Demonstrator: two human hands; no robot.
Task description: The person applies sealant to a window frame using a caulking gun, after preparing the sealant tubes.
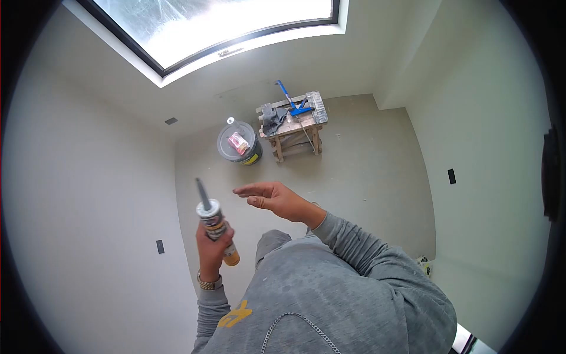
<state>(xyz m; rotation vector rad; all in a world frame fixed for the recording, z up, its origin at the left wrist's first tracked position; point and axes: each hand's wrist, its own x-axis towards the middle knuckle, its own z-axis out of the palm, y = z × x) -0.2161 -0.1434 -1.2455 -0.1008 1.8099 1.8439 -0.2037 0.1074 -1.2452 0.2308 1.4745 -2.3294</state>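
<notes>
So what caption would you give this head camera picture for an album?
Left hand grips a caulk tube, nozzle up, right hand open beside it, above a bucket and wooden stool.

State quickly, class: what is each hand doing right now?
Left hand: closed around a caulk tube, nozzle pointing up.
Right hand: open, fingers extended, holding nothing.

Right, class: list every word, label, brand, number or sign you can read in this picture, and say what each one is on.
None can be read.
Caulk tube in the left hand: printed label, too blurred to read.
Sweatshirt: yellow mark on the chest, partly hidden, not readable.
Bucket: pink packet on its lid and a yellow label on its side, both too small to read.
</notes>
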